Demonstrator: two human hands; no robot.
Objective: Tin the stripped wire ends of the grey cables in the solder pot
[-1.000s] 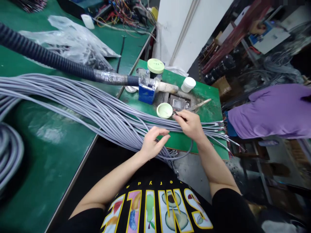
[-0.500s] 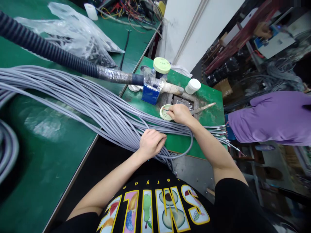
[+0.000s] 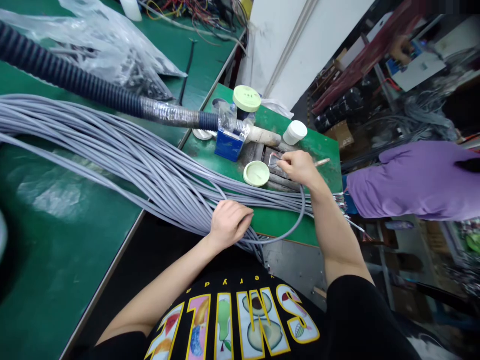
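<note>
The right hand (image 3: 299,168) had moved from the pale dish (image 3: 257,172) to the metal well (image 3: 273,159), inward of the tabletop's (image 3: 330,142) right edge, apparently shifting the work there. It pinched a gray cable (image 3: 304,204) that looped past the near edge; there the left hand (image 3: 229,223) lay loosely curled over the cable bundle (image 3: 176,186), its grip unclear.
</note>
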